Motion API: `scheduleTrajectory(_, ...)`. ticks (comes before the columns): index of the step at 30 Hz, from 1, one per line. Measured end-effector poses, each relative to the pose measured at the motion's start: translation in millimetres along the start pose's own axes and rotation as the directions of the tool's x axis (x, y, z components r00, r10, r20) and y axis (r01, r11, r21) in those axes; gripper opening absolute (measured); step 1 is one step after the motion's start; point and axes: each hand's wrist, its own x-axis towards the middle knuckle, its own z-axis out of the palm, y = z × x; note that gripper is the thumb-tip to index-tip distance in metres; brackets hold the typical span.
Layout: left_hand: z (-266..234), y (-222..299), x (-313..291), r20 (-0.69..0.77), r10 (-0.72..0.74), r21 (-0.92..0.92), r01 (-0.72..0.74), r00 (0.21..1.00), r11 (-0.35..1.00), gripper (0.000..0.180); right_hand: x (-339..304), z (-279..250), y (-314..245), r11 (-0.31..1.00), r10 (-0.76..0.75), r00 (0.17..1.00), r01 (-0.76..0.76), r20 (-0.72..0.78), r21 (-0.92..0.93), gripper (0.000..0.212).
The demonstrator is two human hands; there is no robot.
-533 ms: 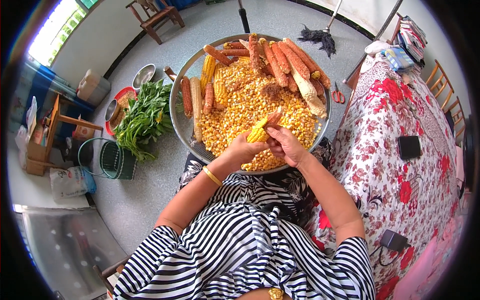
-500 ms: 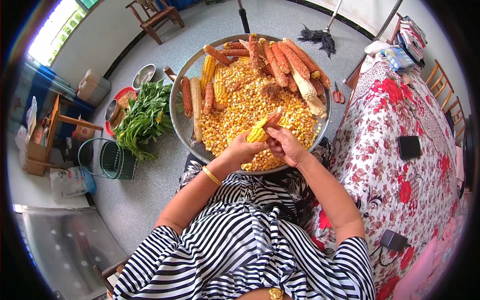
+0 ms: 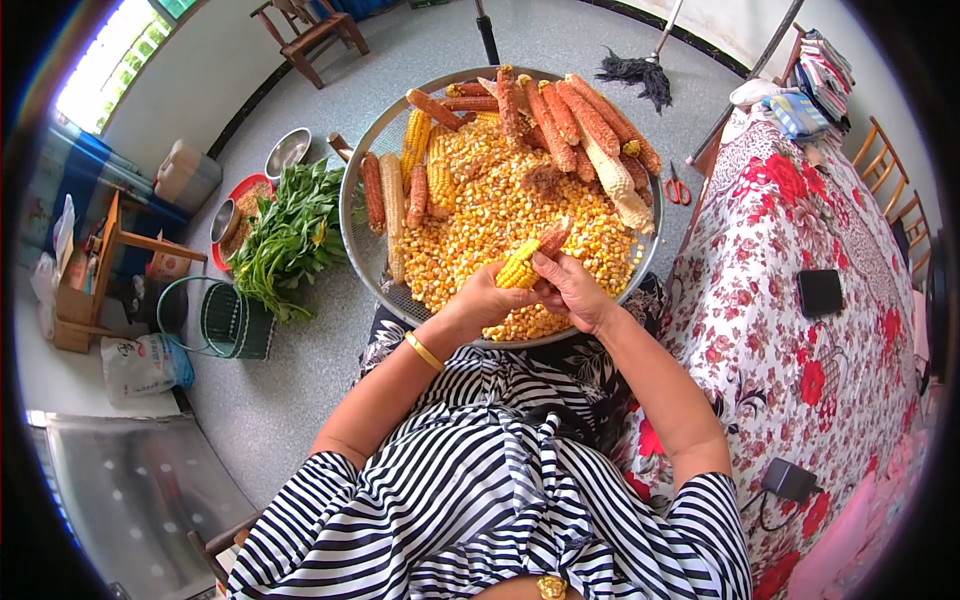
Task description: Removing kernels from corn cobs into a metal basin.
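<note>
A partly stripped ear of corn (image 3: pixel 520 265) is held over the near side of a round metal sieve (image 3: pixel 352 240); its far end is bare reddish cob. My left hand (image 3: pixel 482 303) is closed around the yellow near part. The fingers and thumb of my right hand (image 3: pixel 577 293) press on the same ear, beside the line between kernels and bare cob. Loose yellow kernels (image 3: pixel 480 190) fill the sieve, which rests on my lap. Bare red cobs (image 3: pixel 590 122) are piled along its far right rim. Unstripped yellow ears (image 3: pixel 415 140) and a pale cob (image 3: pixel 392 215) lie at its left.
To the left on the floor are leafy greens (image 3: pixel 295 235), a green basket (image 3: pixel 235 320), a red basin (image 3: pixel 262 190) and a metal bowl (image 3: pixel 289 150). Red-handled scissors (image 3: pixel 677 190) lie right of the sieve, beside a flowered bedspread (image 3: pixel 760 330) with a black phone-like device (image 3: pixel 820 293).
The ear has tilted slightly to the right and its bare tip sits a little lower. Both hands keep their hold, with only small finger shifts.
</note>
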Motion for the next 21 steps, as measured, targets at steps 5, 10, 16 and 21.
scheduleTrajectory(5, -5.5, -6.1, 2.5, 0.033, -0.066, -0.085, 0.068, 0.997, 0.994, 0.029, 0.4, 4.0, 0.2, 1.0, 0.013, 0.999, -0.013, -0.042, 0.008, 0.031)
scheduleTrajectory(10, 6.3, -8.7, 8.3, -0.096, 0.083, 0.157, -0.067, 0.992, 0.985, 0.034, -1.2, 5.3, -1.1, 0.998, 0.052, 0.998, -0.051, -0.044, 0.031, 0.035)
scheduleTrajectory(16, 5.9, -1.2, 3.0, -0.062, 0.027, -0.011, -0.027, 0.998, 1.0, 0.031, 0.5, 1.2, 3.2, 0.999, -0.05, 0.998, 0.05, -0.04, -0.023, 0.032)
scheduleTrajectory(21, -3.3, -12.1, 7.8, -0.024, -0.015, -0.152, 0.011, 1.0, 0.988, 0.023, 2.7, -0.7, 5.2, 0.998, -0.069, 0.998, 0.069, 0.005, 0.005, 0.021)
